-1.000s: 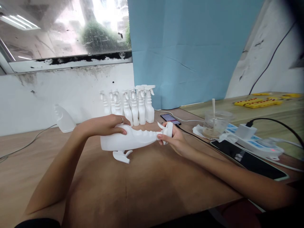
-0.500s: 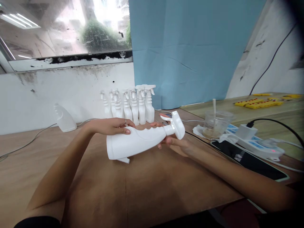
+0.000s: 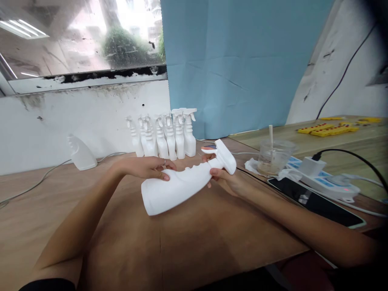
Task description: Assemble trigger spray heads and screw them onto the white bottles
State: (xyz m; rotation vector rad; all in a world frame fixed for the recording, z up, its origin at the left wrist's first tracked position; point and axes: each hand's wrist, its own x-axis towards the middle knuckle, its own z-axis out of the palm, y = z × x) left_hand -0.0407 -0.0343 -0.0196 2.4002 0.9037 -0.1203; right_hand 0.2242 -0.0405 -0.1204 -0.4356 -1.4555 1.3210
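Note:
A white spray bottle (image 3: 174,188) lies tilted in the air between both hands, its base toward the lower left and its white trigger head (image 3: 224,157) toward the upper right. My left hand (image 3: 151,167) grips the bottle body from above, thumb on the near side. Around the neck, just below the trigger head, my right hand (image 3: 226,180) is closed, with some fingers hidden behind it. Several white spray bottles (image 3: 171,139) with trigger heads stand upright in a group by the wall. A white bottle without a trigger head (image 3: 81,153) stands apart at the left.
At the right are a clear plastic cup (image 3: 273,159) with a straw, crumpled tissue, a dark phone (image 3: 315,202) and a power strip (image 3: 336,184) with cables. Yellow pieces (image 3: 330,129) lie on a wooden surface behind. A thin cable (image 3: 45,176) runs along the left.
The held bottle has tilted more steeply, its base lower and slightly to the right. My left hand has moved a little with it. A small white piece beneath the bottle no longer shows.

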